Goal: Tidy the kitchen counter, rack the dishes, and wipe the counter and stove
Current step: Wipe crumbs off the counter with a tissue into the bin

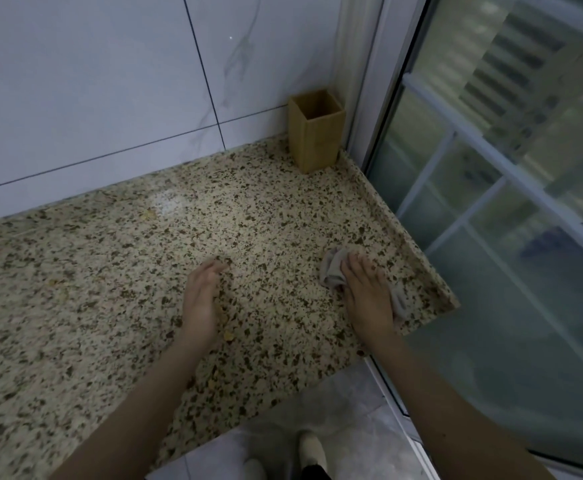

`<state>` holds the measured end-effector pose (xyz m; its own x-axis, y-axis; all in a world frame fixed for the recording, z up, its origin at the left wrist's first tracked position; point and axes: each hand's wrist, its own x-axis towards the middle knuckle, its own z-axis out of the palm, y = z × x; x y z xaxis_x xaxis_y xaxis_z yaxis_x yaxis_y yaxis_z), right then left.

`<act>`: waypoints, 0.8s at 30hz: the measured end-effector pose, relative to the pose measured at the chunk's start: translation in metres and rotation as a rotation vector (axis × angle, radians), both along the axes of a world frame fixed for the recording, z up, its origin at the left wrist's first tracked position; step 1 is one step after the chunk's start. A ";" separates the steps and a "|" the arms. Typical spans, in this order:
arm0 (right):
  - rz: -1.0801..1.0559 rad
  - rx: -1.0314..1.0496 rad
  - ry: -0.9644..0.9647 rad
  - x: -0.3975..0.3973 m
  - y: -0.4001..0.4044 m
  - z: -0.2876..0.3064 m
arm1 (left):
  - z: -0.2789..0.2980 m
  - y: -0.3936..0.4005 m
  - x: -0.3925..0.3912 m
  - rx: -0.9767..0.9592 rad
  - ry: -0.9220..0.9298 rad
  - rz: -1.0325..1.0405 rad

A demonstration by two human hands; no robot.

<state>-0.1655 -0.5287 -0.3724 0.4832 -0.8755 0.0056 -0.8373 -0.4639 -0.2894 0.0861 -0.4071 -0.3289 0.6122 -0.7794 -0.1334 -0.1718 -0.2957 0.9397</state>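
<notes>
R hand [369, 299] presses cloth [331, 271] on counter [110, 289]; no labels.

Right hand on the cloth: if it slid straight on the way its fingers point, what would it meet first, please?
The right hand, pressing the cloth, points toward the back corner. Bare counter lies ahead, then probably the wooden box, though the line may pass just right of it.
</notes>
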 end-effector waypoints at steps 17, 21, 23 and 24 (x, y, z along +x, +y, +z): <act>-0.039 0.362 -0.592 0.177 0.130 0.008 | -0.002 0.075 0.096 -0.131 0.106 0.172; -0.079 0.632 -0.598 0.220 0.152 0.017 | 0.000 0.095 0.123 -0.153 0.152 0.259; -0.150 0.767 -0.696 0.232 0.155 0.028 | 0.002 0.105 0.132 -0.171 0.169 0.271; -0.191 0.794 -0.773 0.237 0.154 0.036 | 0.004 0.111 0.137 -0.179 0.169 0.271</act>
